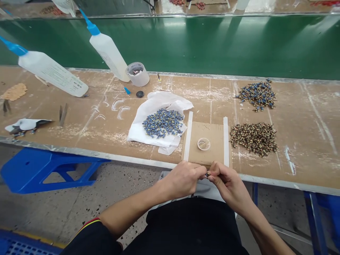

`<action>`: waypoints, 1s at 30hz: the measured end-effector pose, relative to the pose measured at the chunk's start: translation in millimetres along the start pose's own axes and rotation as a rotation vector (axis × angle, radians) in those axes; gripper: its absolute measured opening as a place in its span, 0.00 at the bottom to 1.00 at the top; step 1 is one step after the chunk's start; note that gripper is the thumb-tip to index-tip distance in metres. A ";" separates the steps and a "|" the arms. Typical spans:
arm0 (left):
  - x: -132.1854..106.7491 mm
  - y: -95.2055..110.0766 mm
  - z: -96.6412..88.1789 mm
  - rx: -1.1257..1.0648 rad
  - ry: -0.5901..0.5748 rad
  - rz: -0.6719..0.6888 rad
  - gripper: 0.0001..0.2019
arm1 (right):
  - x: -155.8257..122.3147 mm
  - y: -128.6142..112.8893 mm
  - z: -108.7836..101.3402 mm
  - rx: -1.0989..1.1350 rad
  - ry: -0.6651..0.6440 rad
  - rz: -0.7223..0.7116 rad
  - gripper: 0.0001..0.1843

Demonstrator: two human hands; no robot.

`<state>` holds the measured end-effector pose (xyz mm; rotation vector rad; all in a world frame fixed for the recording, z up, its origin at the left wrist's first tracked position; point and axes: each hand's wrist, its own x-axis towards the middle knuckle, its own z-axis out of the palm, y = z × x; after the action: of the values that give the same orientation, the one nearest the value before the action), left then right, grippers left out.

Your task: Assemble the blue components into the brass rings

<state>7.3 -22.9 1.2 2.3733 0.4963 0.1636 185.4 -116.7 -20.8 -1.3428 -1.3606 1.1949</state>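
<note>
My left hand [184, 178] and my right hand [230, 184] meet at the table's front edge. Between their fingertips is a small dark part with a bit of tan [207, 174], pinched from both sides; its exact kind is too small to make out. Just beyond the hands, a small round clear dish [203, 144] sits on a cardboard pad [198, 129] edged by white tape strips. Left of the pad, small blue-and-yellow pieces [162, 123] are heaped on white paper [138, 125]. On the right lie a pile of dark-and-tan curved pieces [253, 138] and a pile mixed with blue [257, 95].
Two white squeeze bottles [53, 72] [108, 55] with blue nozzles lean at the left, the farther one beside a tape roll [138, 74]. Tweezers [63, 115] lie nearer the left edge. A green belt [202, 46] runs behind. A blue stool [47, 168] stands below the table.
</note>
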 end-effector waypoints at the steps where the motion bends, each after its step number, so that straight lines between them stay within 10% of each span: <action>1: 0.1 0.0 -0.7 -0.009 0.000 -0.005 0.09 | -0.5 -0.7 1.8 0.031 0.016 0.010 0.13; 14: 3.5 5.1 -19.8 -0.152 -0.004 -0.093 0.10 | -8.3 -8.6 18.5 0.288 0.246 0.163 0.07; 17: -5.5 -6.8 -29.9 -0.173 0.173 -0.163 0.10 | -8.9 -10.4 12.9 0.237 0.286 0.157 0.08; 22: -26.2 -58.9 -55.4 0.159 0.748 -0.474 0.11 | 12.6 -4.1 -52.6 -0.070 0.519 0.073 0.10; 30: -39.8 -96.2 -62.9 0.376 0.645 -0.681 0.14 | 126.1 14.6 -191.7 -0.524 0.709 -0.005 0.18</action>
<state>-74.4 65.8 -14.7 2.3100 1.7284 0.5613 369.7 20.0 -7.9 -1.8836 -1.1636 0.2714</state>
